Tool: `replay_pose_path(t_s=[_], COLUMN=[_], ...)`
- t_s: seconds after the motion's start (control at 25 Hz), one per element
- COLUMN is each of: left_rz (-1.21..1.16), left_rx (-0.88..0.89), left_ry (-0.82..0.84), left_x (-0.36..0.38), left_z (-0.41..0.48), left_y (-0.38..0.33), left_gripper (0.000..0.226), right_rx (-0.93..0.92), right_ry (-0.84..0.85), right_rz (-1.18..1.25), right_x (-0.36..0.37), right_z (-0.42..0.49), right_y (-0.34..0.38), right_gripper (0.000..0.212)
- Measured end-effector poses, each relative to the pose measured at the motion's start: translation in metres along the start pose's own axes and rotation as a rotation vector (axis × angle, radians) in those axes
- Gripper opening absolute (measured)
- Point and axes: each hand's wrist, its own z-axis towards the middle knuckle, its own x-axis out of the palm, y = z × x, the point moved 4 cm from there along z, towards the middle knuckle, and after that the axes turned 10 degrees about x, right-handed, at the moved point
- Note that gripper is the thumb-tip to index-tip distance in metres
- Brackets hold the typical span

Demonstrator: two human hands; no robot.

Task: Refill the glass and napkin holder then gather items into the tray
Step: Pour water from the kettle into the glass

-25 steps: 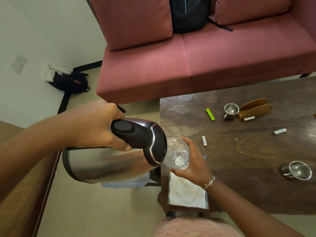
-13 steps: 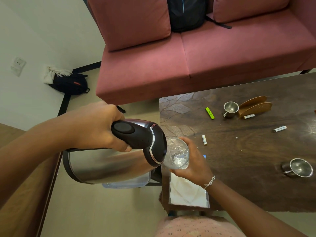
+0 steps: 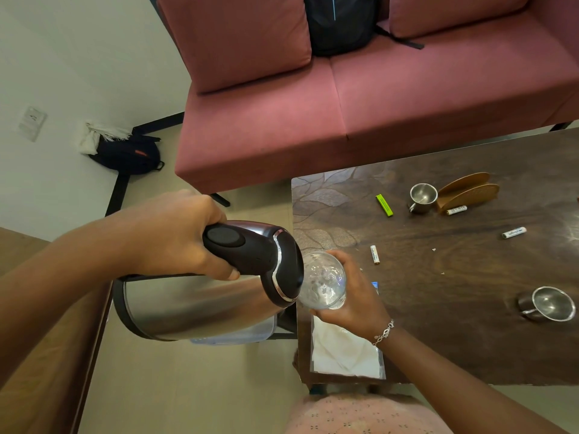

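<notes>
Your left hand [image 3: 175, 236] grips the tilted electric kettle [image 3: 200, 305] by its handle; your right hand [image 3: 354, 299] fingers wrap the glass [image 3: 324, 281] at the counter [image 3: 470, 308] left edge.

A home living room: a red sofa [image 3: 344, 104] behind a dark wooden coffee table [image 3: 470, 277].

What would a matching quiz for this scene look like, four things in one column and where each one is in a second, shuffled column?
Things:
1. kettle
2. glass
3. wooden napkin holder
4. black backpack

Places:
A. on the red sofa
B. gripped in the right hand
C. on the table beside a steel cup
D. tilted in the left hand

Pairs: 1-D, 2-B, 3-C, 4-A
</notes>
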Motion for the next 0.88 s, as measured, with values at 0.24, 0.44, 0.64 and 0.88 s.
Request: replay_pose_path(t_s=[0.24, 0.44, 0.64, 0.88], left_rz=[0.016, 0.019, -0.008, -0.006], left_rx=[-0.02, -0.022, -0.025, -0.011], left_ry=[0.014, 0.02, 0.025, 0.039], left_x=[0.0003, 0.0012, 0.0002, -0.0003], left_z=[0.002, 0.0043, 0.0068, 0.0076], left_y=[0.0012, 0.0027, 0.005, 0.0098], left_gripper=[0.025, 0.025, 0.025, 0.03], right_rx=[0.005, 0.002, 0.012, 0.011], right_ry=[0.007, 0.009, 0.008, 0.012], right_rz=[-0.001, 0.0, 0.005, 0.013], right_x=[0.0003, 0.0004, 0.0001, 0.0013], right_z=[0.0012, 0.003, 0.0067, 0.0093], right_y=[0.0006, 0.0003, -0.0011, -0.0014], right_gripper=[0.09, 0.09, 0.092, 0.091])
